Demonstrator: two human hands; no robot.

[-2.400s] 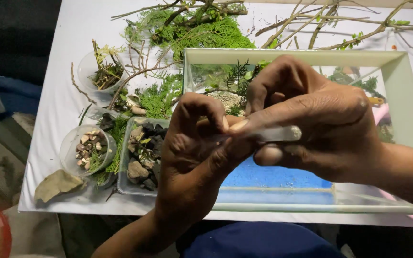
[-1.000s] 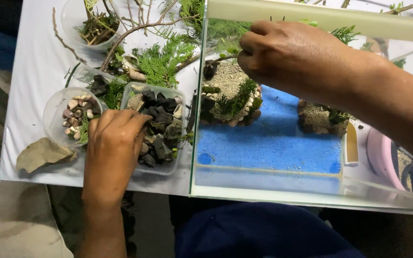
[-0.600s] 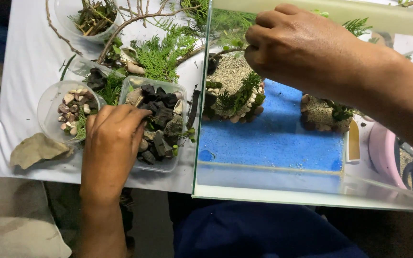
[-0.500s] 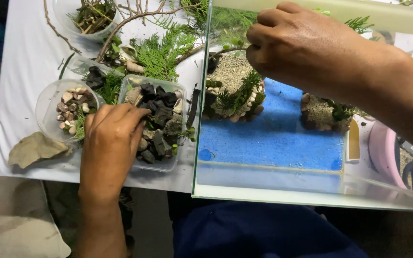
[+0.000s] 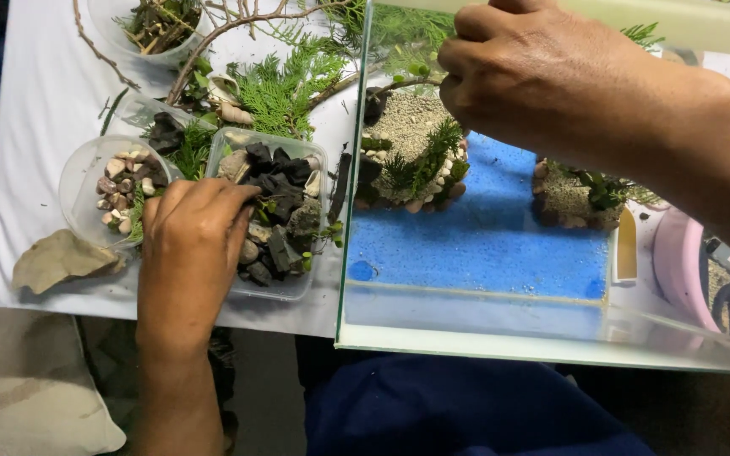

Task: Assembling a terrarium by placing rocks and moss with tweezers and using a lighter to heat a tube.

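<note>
My left hand reaches into a clear rectangular tub of dark stones. Its fingertips are bent down among the stones, so any grip is hidden. My right hand hovers over the glass tank, fingers curled tight above a sandy mound planted with small green sprigs. What the fingers enclose cannot be seen. A second small mound sits further right on the tank's blue sand floor.
A round tub of pale pebbles and a dry brown leaf lie left of the stone tub. Green fern sprigs, bare twigs and another tub of plant bits cover the white table. A pink bowl stands right.
My hands have parted from in front of me: the left dropped into the stone tub and keeps shifting there, and the right moved over the tank's mound.
</note>
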